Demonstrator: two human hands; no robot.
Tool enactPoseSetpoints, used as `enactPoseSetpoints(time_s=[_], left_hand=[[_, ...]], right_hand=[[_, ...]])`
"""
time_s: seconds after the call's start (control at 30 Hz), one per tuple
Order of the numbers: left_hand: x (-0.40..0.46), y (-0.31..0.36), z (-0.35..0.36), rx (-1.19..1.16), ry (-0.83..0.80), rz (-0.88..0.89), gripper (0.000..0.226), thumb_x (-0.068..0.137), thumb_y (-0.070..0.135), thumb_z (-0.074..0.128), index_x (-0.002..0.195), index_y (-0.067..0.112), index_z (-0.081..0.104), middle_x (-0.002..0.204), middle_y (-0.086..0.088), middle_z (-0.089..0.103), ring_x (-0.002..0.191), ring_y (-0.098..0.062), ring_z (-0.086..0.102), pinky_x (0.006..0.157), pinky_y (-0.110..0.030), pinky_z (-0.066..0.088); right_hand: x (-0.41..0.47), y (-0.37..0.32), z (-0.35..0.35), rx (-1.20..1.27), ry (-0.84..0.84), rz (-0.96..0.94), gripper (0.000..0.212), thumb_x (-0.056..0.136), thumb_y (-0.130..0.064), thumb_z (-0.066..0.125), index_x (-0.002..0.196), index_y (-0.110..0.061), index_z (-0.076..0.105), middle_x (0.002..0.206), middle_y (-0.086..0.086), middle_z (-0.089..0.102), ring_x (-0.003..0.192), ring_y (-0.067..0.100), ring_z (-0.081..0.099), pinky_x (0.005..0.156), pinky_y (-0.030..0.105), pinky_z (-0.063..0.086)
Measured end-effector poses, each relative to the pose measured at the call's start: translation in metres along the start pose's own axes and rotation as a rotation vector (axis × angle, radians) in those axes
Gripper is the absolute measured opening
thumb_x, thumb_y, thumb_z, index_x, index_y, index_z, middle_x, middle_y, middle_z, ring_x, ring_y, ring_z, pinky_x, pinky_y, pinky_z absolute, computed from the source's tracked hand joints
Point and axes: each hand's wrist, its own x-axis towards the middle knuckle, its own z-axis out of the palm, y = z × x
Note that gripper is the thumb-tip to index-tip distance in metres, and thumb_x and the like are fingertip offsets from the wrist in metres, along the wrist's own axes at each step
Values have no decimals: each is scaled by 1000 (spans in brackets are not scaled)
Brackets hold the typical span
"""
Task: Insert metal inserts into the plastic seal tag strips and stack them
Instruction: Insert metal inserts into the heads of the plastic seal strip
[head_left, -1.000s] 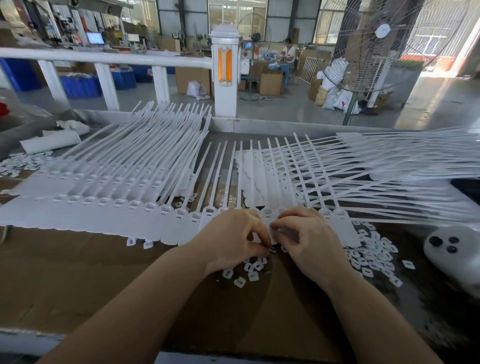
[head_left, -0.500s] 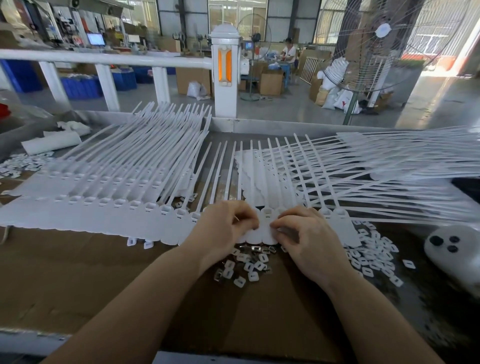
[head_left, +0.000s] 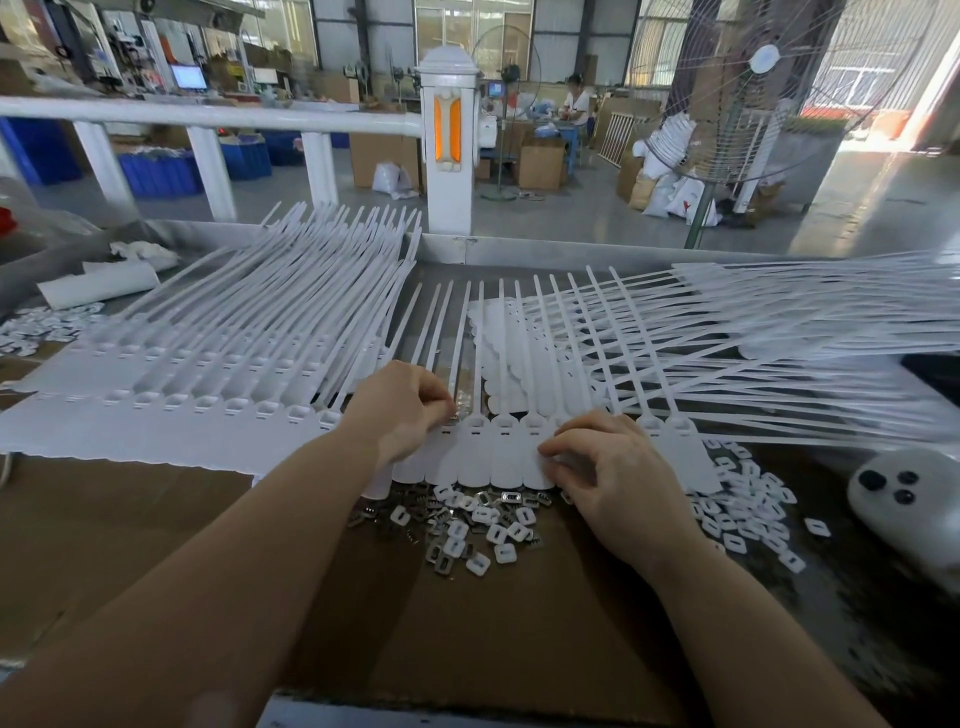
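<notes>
White plastic everywhere: the strip (head_left: 498, 452) I'm working lies across the middle of the cardboard tabletop (head_left: 130, 519), flat tags toward me, thin tails running to the far side. My left hand (head_left: 400, 410) sits at the strip's left end, fingers curled with the fingertips pinched together right at a tag's socket; what they pinch is too small to make out. My right hand (head_left: 608, 467) is further right, fingers bent, tips pressing down on the near part of the tags. Just near of the strip, between my wrists, lies a loose heap of inserts (head_left: 467, 525), shiny metal pieces mixed with small white ones. More white pieces (head_left: 748, 509) are scattered to the right. On the left lies a stack of strips (head_left: 208, 384), tails fanning far-right; another pile (head_left: 753, 332) spreads across the right side, overlapping my strip's tails.
</notes>
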Motion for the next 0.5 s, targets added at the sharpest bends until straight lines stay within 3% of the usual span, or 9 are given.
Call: enactPoseSetpoints(time_s=[0.27, 0.4, 0.5], left_hand=[[8, -3, -5, 21, -16, -27, 5, 85, 16, 66, 82, 16, 71, 69, 10, 58, 67, -5, 52, 56, -16, 36], [9, -1, -7, 35, -46, -33, 6, 84, 15, 67, 86, 12, 72, 71, 7, 58, 69, -8, 53, 66, -22, 40], [9, 1, -9, 40, -68, -36, 4, 83, 15, 68, 84, 13, 71, 71, 6, 59, 69, -9, 54, 59, -20, 40]], right_hand=[[1, 0, -1, -3, -8, 2, 14, 88, -25, 62, 100, -23, 70, 99, -15, 53, 98, 3, 41, 83, 16, 31], [0, -1, -2, -5, -11, 6, 15, 88, -26, 61, 101, -24, 69, 98, -18, 50, 97, 2, 39, 83, 15, 29], [0, -1, -2, -8, -14, 7, 15, 88, -27, 61, 101, -24, 69, 97, -19, 49, 97, 1, 39, 82, 14, 28]])
